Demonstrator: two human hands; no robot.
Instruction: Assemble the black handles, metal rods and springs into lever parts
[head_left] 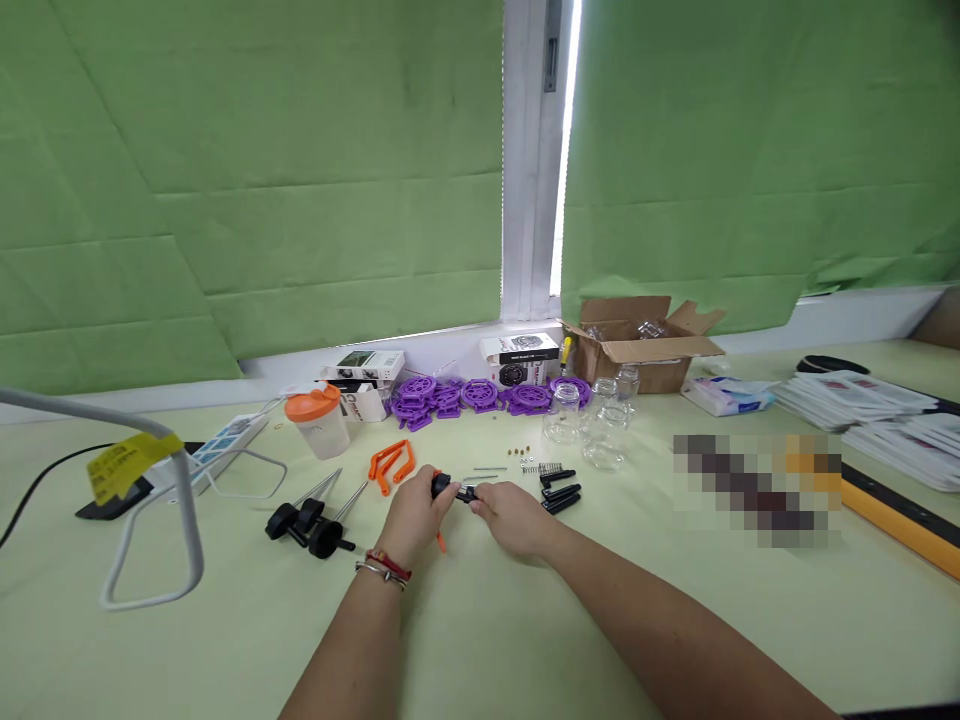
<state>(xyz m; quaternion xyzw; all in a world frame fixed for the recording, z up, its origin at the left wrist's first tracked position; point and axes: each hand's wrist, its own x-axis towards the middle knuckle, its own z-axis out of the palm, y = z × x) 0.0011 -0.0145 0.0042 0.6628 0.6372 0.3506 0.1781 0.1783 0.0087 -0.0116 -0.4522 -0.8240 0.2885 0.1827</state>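
Fingers: those of the left hand [414,512] curl round a black knob [440,486]; those of the right hand [514,518] pinch the short dark stem [466,494] beside it. Both grips look closed, undersides hidden.
Knob and stem: over the middle of the bench [480,640], between its far and near edges; whether touching the top, cannot tell.
Handling: probably light, stiff plastic, smooth enough to slip; best held by the knob's rim and the stem's end.
Orange strip [440,543]: shows beside the left hand; whether joined to the knob, cannot tell.
Springs [541,468] and black tubes [562,491]: near the right hand, toward the far edge.
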